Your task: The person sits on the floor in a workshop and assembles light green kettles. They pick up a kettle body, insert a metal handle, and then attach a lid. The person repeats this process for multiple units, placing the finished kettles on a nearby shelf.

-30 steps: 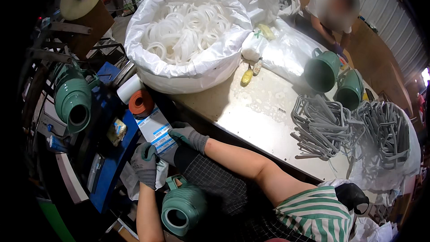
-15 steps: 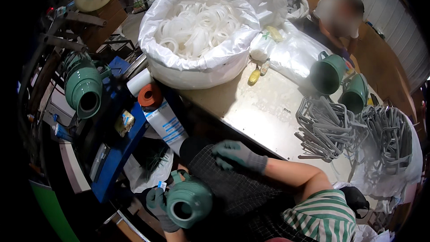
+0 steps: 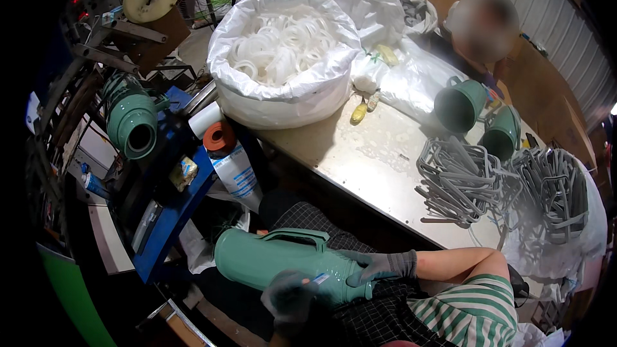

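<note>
A green thermos jug shell (image 3: pixel 257 258) lies on its side across my lap, its long handle facing up and its narrower neck end to the right. My right hand (image 3: pixel 376 266), in a grey-green glove, is closed around that neck end. Against the jug's near side is my gloved left hand (image 3: pixel 287 301), smeared by motion, so its fingers cannot be made out. Beside its fingertips a small blue-and-white label (image 3: pixel 320 278) shows against the green wall; whether it is stuck there or held is unclear.
At left another green jug (image 3: pixel 132 130) sits in a machine by a blue metal bench (image 3: pixel 164 244). A white sack (image 3: pixel 283 106) of translucent rings stands on the table (image 3: pixel 340 167). To the right are grey handles (image 3: pixel 459 180) and two green shells (image 3: pixel 459 106); a person sits beyond.
The jug has turned from facing me to lying lengthwise, left to right. My right hand came down from above the lap onto its neck; my left moved right with the label.
</note>
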The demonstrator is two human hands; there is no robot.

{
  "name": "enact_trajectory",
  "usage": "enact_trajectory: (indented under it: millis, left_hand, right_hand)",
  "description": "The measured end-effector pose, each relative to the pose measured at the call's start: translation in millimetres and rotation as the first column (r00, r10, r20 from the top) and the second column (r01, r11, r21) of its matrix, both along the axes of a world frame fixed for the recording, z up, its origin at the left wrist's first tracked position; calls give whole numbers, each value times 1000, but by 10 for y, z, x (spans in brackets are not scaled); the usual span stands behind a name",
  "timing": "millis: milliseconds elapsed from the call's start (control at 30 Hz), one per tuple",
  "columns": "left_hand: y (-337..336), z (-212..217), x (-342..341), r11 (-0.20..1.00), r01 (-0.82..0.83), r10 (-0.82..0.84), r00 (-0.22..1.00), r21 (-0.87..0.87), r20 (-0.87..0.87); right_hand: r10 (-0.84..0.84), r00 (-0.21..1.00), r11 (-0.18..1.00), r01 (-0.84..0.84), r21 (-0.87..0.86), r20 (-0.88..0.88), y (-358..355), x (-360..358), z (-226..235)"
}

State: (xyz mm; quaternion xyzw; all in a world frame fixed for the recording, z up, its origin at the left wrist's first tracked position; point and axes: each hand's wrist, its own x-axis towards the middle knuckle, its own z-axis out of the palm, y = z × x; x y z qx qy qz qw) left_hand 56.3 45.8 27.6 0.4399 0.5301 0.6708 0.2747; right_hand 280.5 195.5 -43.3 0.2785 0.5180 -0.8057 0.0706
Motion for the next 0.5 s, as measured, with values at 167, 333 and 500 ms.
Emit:
enact_trajectory:
  millis: [167, 333, 500]
  left_hand:
    - [-412, -360, -667, 942, -317, 329, 815, 108, -477]
    - [-688, -194, -1026, 763, -644, 527, 669, -55, -524]
    - [-743, -371, -1229, 831, -543, 556, 804, -119, 211]
  right_hand:
    - [119, 976, 915, -37, 402, -181, 181, -239, 359]
    - [113, 974, 839, 12, 544, -196, -41, -389, 288]
    - [182, 973, 618, -3, 786, -139, -334, -445, 171]
